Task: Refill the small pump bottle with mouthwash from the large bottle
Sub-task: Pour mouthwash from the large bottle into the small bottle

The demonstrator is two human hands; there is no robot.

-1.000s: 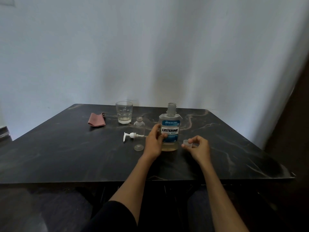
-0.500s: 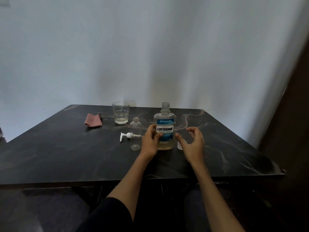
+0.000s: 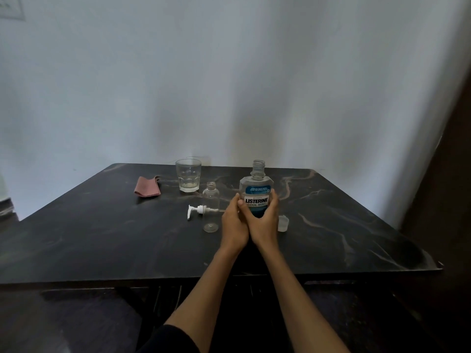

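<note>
The large mouthwash bottle (image 3: 257,186), clear with a blue label and an open neck, stands upright on the dark marble table (image 3: 102,238). My left hand (image 3: 233,222) wraps its left side and my right hand (image 3: 263,220) wraps its front and right side. Its clear cap (image 3: 283,223) sits on the table just right of my right hand. The small clear bottle (image 3: 211,206) stands open and empty to the left. Its white pump head (image 3: 200,210) lies on the table beside it.
A drinking glass (image 3: 188,178) with a little pale liquid stands behind the small bottle. A folded pink cloth (image 3: 147,186) lies at the back left. A white wall rises right behind the table; the table's front edge is near my forearms.
My right hand has put the cap down on the table and moved left onto the large bottle. My left hand has stayed on the bottle.
</note>
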